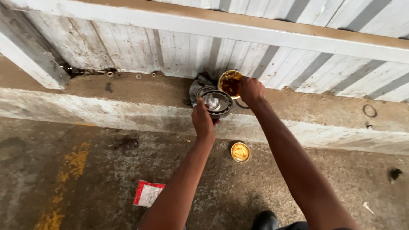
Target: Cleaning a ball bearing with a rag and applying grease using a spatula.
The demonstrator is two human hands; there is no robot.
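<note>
So the left hand has its fingers curled over the near rim of a big steel bearing, which sits on the dirty concrete ledge up against the corrugated metal wall. The right hand is at an open grease tin standing just behind and to the right of the bearing; its fingers are bent in at the tin's rim, but I can't tell whether they're pinching the tin or dipping into the brownish grease. There's a crumpled grey rag wedged on the bearing's far left side, touching it.

Down on the floor, near the foot of the ledge, the tin's lid lies with its greasy side up, and a red-and-white packet lies further left. A thin black ring sits on the ledge well off to the right.

What worries me: that ledge is caked in grit, so anything greasy will pick up dirt and carry it into the bearing. The bearing is also close to the ledge's front edge, so slick fingers could let it slide off. And the lid by the shoe could easily get stepped on.
</note>
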